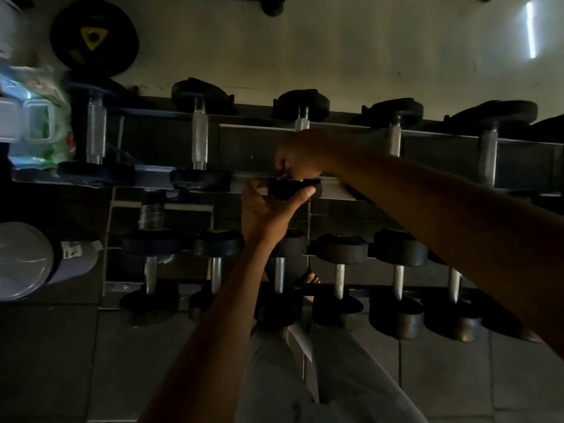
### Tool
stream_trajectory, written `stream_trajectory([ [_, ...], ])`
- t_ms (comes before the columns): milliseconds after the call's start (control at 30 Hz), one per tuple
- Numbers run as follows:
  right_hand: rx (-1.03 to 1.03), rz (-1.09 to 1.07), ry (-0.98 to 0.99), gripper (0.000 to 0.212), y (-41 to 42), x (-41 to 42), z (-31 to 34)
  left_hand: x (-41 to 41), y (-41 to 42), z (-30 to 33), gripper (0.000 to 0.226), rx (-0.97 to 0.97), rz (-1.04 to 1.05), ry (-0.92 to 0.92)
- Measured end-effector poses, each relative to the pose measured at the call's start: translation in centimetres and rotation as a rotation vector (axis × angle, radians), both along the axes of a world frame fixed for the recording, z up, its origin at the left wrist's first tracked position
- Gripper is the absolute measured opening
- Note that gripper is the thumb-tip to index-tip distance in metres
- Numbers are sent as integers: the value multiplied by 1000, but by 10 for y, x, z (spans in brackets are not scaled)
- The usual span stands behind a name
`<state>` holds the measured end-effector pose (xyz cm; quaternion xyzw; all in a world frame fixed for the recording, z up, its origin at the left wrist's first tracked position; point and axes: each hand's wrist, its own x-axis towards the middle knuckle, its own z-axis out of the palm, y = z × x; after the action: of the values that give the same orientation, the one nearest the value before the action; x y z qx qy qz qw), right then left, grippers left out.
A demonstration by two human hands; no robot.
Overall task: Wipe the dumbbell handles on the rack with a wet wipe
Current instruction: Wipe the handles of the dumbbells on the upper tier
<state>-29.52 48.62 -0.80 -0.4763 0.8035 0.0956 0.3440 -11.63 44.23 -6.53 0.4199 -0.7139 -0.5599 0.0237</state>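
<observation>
Two bare forearms reach forward from the bottom of the view over pale trousers (335,386) and a dark tiled floor (61,361). Below and nearer than the hands, the lower shelf of the rack (338,190) carries a row of small dumbbells with smooth shafts, and a bare foot (312,280) shows between two of them. At the upper shelf, the left hand (268,209) cups the near black head of the middle dumbbell (294,188) from underneath, its thumb on one side and its fingers curled up round the other. Just above it, touching the same weight, the right hand (300,155) is closed over the dumbbell's handle, hiding nearly all of the shaft; only a short knurled stub shows beyond the knuckles. A small pale scrap at its fingertips is probably the wet wipe (286,166), though the dim light leaves that unsure. To the left of the hands sit two more dumbbells with knurled handles, and past them a blurred green and white packet (36,123). To the right of the hands, two more dumbbells rest on the shelf. A weight plate (93,38) with a yellow mark leans against the wall up left.
</observation>
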Motion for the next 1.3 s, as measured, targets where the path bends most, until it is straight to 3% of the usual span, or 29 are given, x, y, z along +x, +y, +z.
stream_trajectory([
  [333, 66, -140, -91, 27, -10, 0, 3, 0, -5, 1, 87, 29, -47, -15],
  [500, 39, -262, -192, 21, -11, -2, 14, -2, -12, 3, 101, 13, -104, -68],
  [667, -225, -610, -394, 28, 27, -13, 39, -3, -11, 11, 108, -52, -133, -116],
  [733, -372, -789, -413, 29, 54, -14, 44, -3, -3, 18, 99, -199, -146, -100],
  [833, -493, -946, -391, 28, 98, -18, 43, -4, 19, 35, 58, -356, -124, 74],
  [900, -529, -1007, -371, 24, 129, -23, 44, -10, 40, 44, 39, -338, -134, 148],
  [1000, -569, -1065, -384, 22, 174, -27, 52, -24, 81, 50, 30, -204, -218, 162],
  [1100, -605, -1049, -406, 34, 218, -26, 51, -42, 125, 52, 46, -139, -297, 57],
  [1200, -594, -1029, -333, 27, 257, -28, 39, -63, 161, 41, 88, -15, -352, -108],
  [1300, -536, -967, -245, 15, 280, -35, 32, -73, 180, 24, 86, -34, -338, -175],
])
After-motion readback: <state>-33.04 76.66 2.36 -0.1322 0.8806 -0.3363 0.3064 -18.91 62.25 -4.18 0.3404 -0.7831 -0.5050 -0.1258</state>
